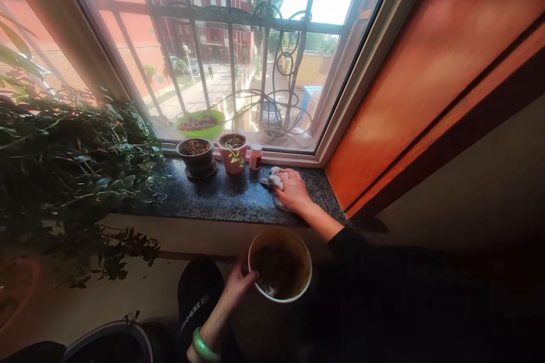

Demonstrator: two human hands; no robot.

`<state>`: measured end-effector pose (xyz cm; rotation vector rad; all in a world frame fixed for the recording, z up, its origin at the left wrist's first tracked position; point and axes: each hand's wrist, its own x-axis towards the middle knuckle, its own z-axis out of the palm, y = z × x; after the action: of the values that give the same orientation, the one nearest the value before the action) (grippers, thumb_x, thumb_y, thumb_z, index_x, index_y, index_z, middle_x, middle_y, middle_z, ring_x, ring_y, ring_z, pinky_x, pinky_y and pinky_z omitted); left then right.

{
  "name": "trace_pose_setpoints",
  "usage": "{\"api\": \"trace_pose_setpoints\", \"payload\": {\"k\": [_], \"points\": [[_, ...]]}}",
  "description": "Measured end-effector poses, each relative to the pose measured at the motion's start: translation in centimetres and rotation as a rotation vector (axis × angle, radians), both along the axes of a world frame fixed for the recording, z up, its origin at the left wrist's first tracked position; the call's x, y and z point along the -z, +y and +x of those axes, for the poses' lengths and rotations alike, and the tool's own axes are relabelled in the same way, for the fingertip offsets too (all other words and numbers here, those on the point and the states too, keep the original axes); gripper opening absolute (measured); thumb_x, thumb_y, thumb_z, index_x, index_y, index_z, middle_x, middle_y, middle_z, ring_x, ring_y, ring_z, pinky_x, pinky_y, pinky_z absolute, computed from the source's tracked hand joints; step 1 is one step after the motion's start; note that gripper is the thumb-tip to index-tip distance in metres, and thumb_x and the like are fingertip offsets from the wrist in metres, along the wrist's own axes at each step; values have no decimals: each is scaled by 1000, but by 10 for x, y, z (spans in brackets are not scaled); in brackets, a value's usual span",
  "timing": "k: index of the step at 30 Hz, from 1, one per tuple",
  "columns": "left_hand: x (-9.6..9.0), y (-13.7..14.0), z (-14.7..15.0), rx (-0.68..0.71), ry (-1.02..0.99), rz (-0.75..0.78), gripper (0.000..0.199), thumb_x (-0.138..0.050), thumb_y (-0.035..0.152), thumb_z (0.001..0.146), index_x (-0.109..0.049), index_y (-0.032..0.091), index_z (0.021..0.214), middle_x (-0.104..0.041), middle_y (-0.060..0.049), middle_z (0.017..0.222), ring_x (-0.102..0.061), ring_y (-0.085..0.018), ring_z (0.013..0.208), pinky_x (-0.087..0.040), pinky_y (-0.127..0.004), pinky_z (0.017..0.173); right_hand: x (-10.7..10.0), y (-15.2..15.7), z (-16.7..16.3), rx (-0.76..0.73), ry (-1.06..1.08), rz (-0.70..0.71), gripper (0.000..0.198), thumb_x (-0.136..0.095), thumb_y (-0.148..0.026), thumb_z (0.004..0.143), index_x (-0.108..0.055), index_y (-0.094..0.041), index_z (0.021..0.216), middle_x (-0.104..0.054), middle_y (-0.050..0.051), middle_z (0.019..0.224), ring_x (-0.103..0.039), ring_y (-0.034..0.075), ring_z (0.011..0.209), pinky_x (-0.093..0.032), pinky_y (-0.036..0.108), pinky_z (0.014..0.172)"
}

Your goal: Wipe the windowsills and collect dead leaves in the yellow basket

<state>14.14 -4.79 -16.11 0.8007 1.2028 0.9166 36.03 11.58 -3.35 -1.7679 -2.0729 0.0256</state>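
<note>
My left hand (239,285), below a green bangle, grips the rim of a round pot (309,278) with its thumb over the edge. Dark contents fill the pot's shadowed inside, with a small pale bit near the front. On the dark speckled windowsill (213,198), my right hand (293,190) presses down on a crumpled whitish cloth (276,177). The fingers are curled over the cloth and partly hide it. Just left of the cloth stands a small white bottle (255,157) with a reddish label. A pink flowerpot (233,160) with a small plant is beside the bottle.
A dark flowerpot (198,164) on a saucer stands farther left on the sill. Trailing leafy plants (76,164) hang over the left end. Behind is a barred window (238,57), with a green bowl (208,131) beyond the glass. A large dark container (145,332) sits lower left.
</note>
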Motion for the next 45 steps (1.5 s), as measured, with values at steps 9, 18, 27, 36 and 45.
{"api": "trace_pose_setpoints", "payload": {"k": [9,18,27,36,45], "points": [[-3,-1,-14,-95,46,49,56,-79,29,51,-71,13,105,-75,-17,113,-66,-39,115,-51,-44,99,-30,-116,-21,-638,428,-77,21,-57,-19,92,-65,-22,112,-66,8,117,-62,21,109,-51,36,98],[17,-4,-16,-14,98,70,60,-77,36,61,-72,11,115,-77,-16,108,-70,-37,106,-53,-42,95,-7,-84,76,167,-162,112,30,-57,-23,93,-65,-9,118,-61,22,128,-54,35,122,-43,48,107],[26,2,-23,10,62,64,58,-80,33,55,-75,12,109,-74,-18,120,-64,-41,120,-46,-46,108,-16,14,66,447,-254,-132,38,-52,-34,98,-62,-9,125,-57,24,129,-56,34,118,-46,41,97],[21,1,-29,-46,40,39,60,-81,32,54,-74,13,110,-73,-17,123,-62,-41,124,-49,-45,106,0,-15,-23,-222,-20,-14,28,-59,-17,90,-67,-19,117,-62,12,127,-54,26,115,-45,37,102],[25,-1,-40,-104,118,86,58,-77,35,50,-74,13,104,-75,-19,116,-65,-42,116,-49,-47,104,-17,2,46,-59,-74,316,35,-53,-11,89,-64,-16,122,-61,14,132,-48,27,125,-37,40,111]]}}
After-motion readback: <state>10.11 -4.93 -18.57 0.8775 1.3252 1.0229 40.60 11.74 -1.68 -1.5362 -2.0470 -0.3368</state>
